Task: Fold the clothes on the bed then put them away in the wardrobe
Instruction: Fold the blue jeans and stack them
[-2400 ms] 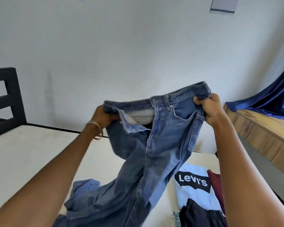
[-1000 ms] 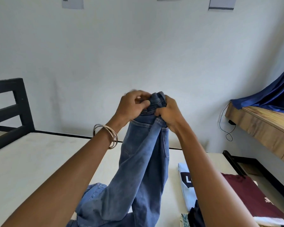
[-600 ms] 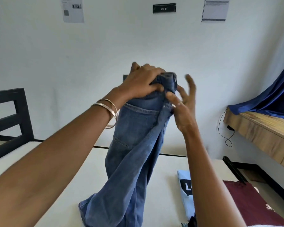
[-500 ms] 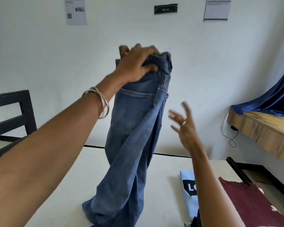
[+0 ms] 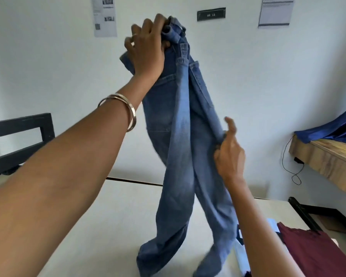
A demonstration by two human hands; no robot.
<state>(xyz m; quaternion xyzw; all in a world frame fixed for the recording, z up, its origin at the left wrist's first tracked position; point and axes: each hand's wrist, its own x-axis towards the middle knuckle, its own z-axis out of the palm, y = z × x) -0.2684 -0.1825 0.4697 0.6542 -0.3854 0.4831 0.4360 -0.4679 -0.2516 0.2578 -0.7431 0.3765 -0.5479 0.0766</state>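
- My left hand (image 5: pixel 146 50) is raised high, fingers clenched around the bunched waistband of the jeans (image 5: pixel 180 136), so the garment hangs from that one grip.
- The jeans' long axis runs close to vertical: waistband at the top in front of the wall, two legs dropping down and splaying apart, hems resting on the bed (image 5: pixel 100 226).
- My right hand (image 5: pixel 229 154) sits much lower, roughly midway down, on the right-hand edge of the right leg. Thumb and curled fingers pinch the denim there; the forefinger sticks up free.
- The relation I judge matters: the cloth lies just left of my right fingers, and the legs diverge below that pinch. The right hand is the nearer one to the loose lower half, so it looks best placed to bring the legs together.
- A maroon shirt (image 5: pixel 316 250) and a pale blue garment (image 5: pixel 241 254) lie on the bed by the right hem, which could drag across them.
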